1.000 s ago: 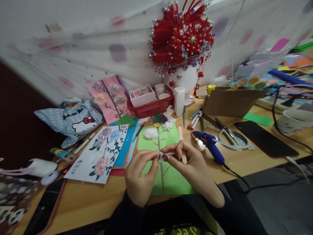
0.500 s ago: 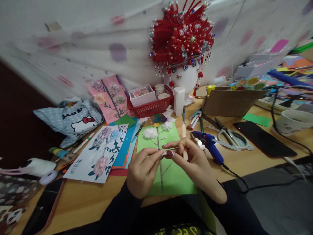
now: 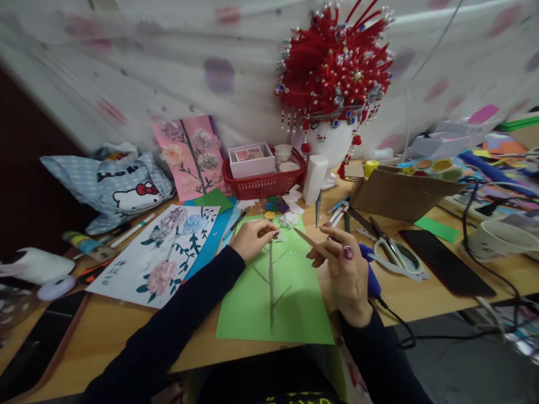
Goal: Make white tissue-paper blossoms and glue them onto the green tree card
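Paper in bright green [image 3: 298,308] lies flat on the counter [image 3: 202,345] in front of us, a grey stem with thin side branches running up its middle. Near its far edge we see a ruffled white flower [image 3: 288,219]. Our left hand [image 3: 252,240] hangs over the upper left part of the sheet, thumb and fingers drawn close together; we cannot tell whether that grip pinches something small. With our right hand [image 3: 348,275], over the sheet's right side, we grasp a wooden stick [image 3: 310,242], its grip closed around the near end, and the far tip slants up and leftward, near the white flower. Just beyond our right wrist a blue glue gun [image 3: 373,280] shows, partly hidden by the hand. Scissors [image 3: 389,243] lie to the right of it, then a dark phone [image 3: 446,262]. To the left of the green sheet we have a white sheet [image 3: 120,287] decorated with pink, blue and purple blossoms, and a black pen [image 3: 239,220] rests between the two. Behind them stand a pink picture [image 3: 181,182] and a red basket [image 3: 269,187], and farther right a red beaded headdress [image 3: 337,73] sits on a white head form [image 3: 330,143].
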`<state>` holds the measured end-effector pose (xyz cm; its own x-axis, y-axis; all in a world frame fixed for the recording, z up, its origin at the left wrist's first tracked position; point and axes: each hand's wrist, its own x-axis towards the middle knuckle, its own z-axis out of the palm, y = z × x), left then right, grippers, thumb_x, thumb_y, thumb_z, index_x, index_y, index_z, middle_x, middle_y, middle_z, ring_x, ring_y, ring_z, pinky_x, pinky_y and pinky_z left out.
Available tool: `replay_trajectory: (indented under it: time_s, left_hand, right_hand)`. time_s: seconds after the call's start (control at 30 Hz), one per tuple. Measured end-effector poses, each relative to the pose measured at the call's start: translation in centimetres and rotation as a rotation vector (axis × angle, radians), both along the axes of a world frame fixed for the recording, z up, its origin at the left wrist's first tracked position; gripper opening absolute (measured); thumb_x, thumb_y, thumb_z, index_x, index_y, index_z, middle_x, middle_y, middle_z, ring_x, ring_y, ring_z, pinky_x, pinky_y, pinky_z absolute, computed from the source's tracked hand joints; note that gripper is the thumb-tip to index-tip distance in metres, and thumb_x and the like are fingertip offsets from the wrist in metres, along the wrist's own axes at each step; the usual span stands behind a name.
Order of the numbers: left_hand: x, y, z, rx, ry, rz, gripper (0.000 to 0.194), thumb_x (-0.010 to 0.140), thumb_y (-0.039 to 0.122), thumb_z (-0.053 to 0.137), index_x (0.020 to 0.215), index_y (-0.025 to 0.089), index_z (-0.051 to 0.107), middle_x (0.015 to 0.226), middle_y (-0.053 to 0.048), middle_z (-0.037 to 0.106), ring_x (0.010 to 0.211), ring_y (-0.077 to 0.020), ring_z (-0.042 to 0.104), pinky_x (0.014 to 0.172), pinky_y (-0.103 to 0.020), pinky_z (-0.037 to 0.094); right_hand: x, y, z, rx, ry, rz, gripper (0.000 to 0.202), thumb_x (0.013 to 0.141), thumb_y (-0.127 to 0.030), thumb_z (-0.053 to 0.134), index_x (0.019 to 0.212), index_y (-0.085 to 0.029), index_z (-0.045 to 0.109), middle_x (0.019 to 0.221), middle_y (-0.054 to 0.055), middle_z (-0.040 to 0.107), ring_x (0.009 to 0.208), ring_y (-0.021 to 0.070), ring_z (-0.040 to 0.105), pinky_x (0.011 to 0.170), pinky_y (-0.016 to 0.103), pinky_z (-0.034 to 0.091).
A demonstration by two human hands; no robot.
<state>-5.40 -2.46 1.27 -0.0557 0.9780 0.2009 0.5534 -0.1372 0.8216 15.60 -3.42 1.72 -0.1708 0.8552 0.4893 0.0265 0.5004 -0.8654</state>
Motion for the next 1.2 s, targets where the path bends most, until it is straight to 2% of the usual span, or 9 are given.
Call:
replay_trajectory:
  time_s: [0.03,0.1,0.2,0.3,0.47,0.67,1.2]
  left_hand:
    - [0.0,0.4,-0.5,-0.032,-0.013,-0.017,0.017,0.078,0.024,0.055,0.084,0.013,0.067,0.074,-0.005,0.069,0.063,-0.0138,0.063,0.063,-0.025,0.051]
    - [0.0,0.9,-1.1,-0.074,0.006,-0.047,0.018,0.078,0.024,0.054,0.085,0.013,0.067,0.075,-0.005,0.068,0.06,-0.0126,0.06,0.061,-0.024,0.049]
    - [0.2,1.5,-1.5,-0.047,0.116,-0.07,0.017,0.076,0.024,0.057,0.081,0.014,0.07,0.078,-0.005,0.065,0.061,-0.0118,0.056,0.06,-0.023,0.045]
    - [0.2,1.8,-1.8,-0.018,0.205,-0.078,0.017,0.076,0.023,0.058,0.081,0.014,0.072,0.078,-0.004,0.064,0.063,-0.0118,0.052,0.061,-0.022,0.042]
    - [0.1,1.9,-2.0,-0.045,0.216,-0.074,0.018,0.076,0.02,0.056,0.084,0.014,0.071,0.074,-0.003,0.063,0.057,-0.0106,0.047,0.059,-0.022,0.04]
    - [0.3,1.9,-2.1,-0.046,0.23,-0.059,0.017,0.075,0.021,0.057,0.082,0.014,0.071,0.07,-0.002,0.062,0.057,-0.0113,0.047,0.059,-0.022,0.039]
    - [0.1,2.1,-2.4,-0.031,0.247,-0.042,0.017,0.073,0.019,0.057,0.081,0.013,0.071,0.067,-0.001,0.062,0.057,-0.0111,0.049,0.06,-0.022,0.04]
  right_hand:
    - [-0.2,0.1,-0.2,0.003,-0.019,-0.021,0.038,0.095,-0.047,0.027,0.105,-0.023,0.054,0.065,0.001,0.059,0.058,0.0165,0.056,0.058,0.032,0.044]
    - [-0.5,0.3,-0.5,0.028,-0.066,-0.058,0.038,0.096,-0.045,0.027,0.094,-0.022,0.057,0.065,0.001,0.057,0.058,0.0155,0.056,0.058,0.03,0.044]
    - [-0.6,0.7,-0.9,0.076,-0.16,-0.108,0.044,0.097,-0.042,0.027,0.078,-0.02,0.059,0.062,0.002,0.057,0.054,0.0139,0.056,0.055,0.028,0.043]
    - [-0.5,1.0,-1.2,0.062,-0.281,-0.149,0.044,0.096,-0.043,0.03,0.077,-0.018,0.061,0.059,0.002,0.058,0.05,0.0131,0.056,0.052,0.026,0.042]
    - [-0.8,1.3,-1.2,0.039,-0.445,-0.046,0.039,0.096,-0.042,0.033,0.077,-0.019,0.058,0.059,0.001,0.06,0.051,0.0119,0.058,0.052,0.023,0.042]
    - [-1.0,1.4,-0.9,0.068,-0.536,0.032,0.037,0.097,-0.04,0.029,0.077,-0.02,0.053,0.063,0.001,0.061,0.055,0.0126,0.06,0.055,0.023,0.04]
    - [-1.1,1.7,-1.3,0.076,-0.615,0.066,0.035,0.097,-0.04,0.028,0.075,-0.021,0.048,0.065,0.002,0.06,0.061,0.015,0.059,0.059,0.024,0.039]
